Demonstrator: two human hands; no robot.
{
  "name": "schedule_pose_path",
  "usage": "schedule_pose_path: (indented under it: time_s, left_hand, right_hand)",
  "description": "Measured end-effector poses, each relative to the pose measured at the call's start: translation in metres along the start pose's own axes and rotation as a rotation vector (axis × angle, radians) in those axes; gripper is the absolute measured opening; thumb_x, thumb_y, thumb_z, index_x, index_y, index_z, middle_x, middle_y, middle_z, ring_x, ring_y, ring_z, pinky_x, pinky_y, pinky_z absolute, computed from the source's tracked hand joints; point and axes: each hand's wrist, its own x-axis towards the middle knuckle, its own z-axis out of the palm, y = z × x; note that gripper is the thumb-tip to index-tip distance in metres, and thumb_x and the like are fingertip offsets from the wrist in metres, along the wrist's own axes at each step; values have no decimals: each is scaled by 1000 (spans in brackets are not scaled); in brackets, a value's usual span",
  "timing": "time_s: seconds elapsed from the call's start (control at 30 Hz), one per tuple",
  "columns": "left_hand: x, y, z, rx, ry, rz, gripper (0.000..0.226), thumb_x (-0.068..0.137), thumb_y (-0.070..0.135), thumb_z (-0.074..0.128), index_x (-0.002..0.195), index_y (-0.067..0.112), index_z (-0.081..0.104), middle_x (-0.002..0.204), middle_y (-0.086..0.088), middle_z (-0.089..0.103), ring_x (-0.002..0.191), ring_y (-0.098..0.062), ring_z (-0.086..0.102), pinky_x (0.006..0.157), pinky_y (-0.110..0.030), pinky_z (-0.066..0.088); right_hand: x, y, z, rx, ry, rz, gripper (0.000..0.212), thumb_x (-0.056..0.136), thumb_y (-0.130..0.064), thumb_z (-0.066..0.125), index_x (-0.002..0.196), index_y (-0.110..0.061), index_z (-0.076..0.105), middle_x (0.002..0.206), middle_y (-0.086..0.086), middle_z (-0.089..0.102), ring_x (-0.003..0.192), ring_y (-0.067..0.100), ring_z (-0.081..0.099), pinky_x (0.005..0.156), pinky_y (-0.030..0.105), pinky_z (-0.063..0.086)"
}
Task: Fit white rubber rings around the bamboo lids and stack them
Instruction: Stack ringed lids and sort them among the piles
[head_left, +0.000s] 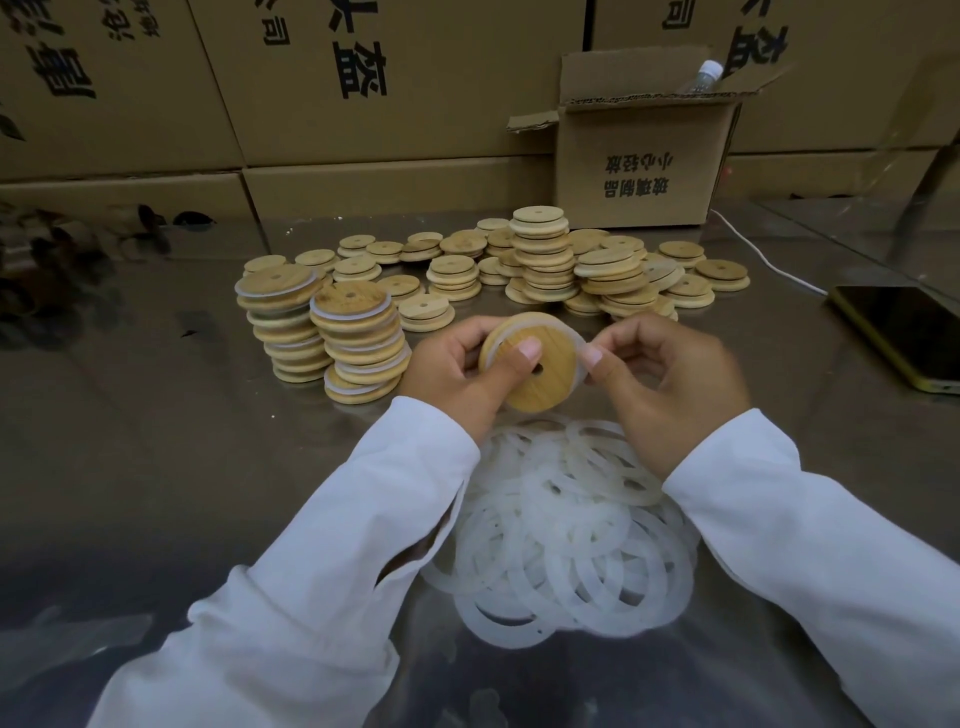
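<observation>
- While the left hand (457, 374) grips the lid (530, 374), thumb flat on its face beside the centre hole and fingers curled behind the rim, the right hand (670, 379) pinches the ring (581, 364) at the lid's right edge between thumb and forefinger.
- Lid is held above the table (156, 415), face tilted toward the camera. Ring shows white along the lid's upper-left and right edges, so it looks partly seated; the far side cannot be told.
- Ring pile (571, 545) lies just nearer the person than the lid. Ringed stacks (332, 332) stand left of the lid, bare lids (550, 260) spread behind it, and a phone (904, 332) lies well to its right.
- Handling, as judged: lid is light, stiff and smooth, and is best held by face and back, leaving the edge free. Ring is thin, soft and stretchy, and likely to roll or spring off; pinch it at the unseated part and work it round.
- Stacks left of the lid lean and may topple if nudged.
</observation>
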Motion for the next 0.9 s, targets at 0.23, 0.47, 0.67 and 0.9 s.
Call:
schedule_pose_path:
  time_s: [0.23,0.47,0.67,0.9]
  left_hand:
    - [1,1,0,-36,13,-41,11,84,12,61,88,22,65,74,6,70,77,-14,66,75,-39,55]
    - [0,4,0,-82,9,-49,12,84,11,59,93,17,65,83,-4,69,83,-21,65,82,-43,53]
    - [-1,5,0,-71,-13,-8,16,78,19,60,94,17,65,81,-1,69,80,-17,65,78,-41,54]
    - [-1,1,-1,-107,-70,-65,29,67,31,62,93,19,67,81,0,71,82,-17,67,75,-36,56]
  right_hand:
    - [3,-2,-1,-43,-40,55,22,86,-16,59,69,-29,55,72,-11,61,77,14,60,78,31,49]
    - [3,-7,-3,19,-76,87,20,85,-14,61,69,-25,57,73,-4,64,79,21,63,79,35,52]
    - [0,-8,-3,157,-87,119,17,84,-11,63,70,-20,61,63,-3,63,59,5,61,66,19,52]
    - [0,-8,-5,300,-66,129,13,82,-7,64,71,-14,65,54,-6,63,49,0,57,56,10,47]
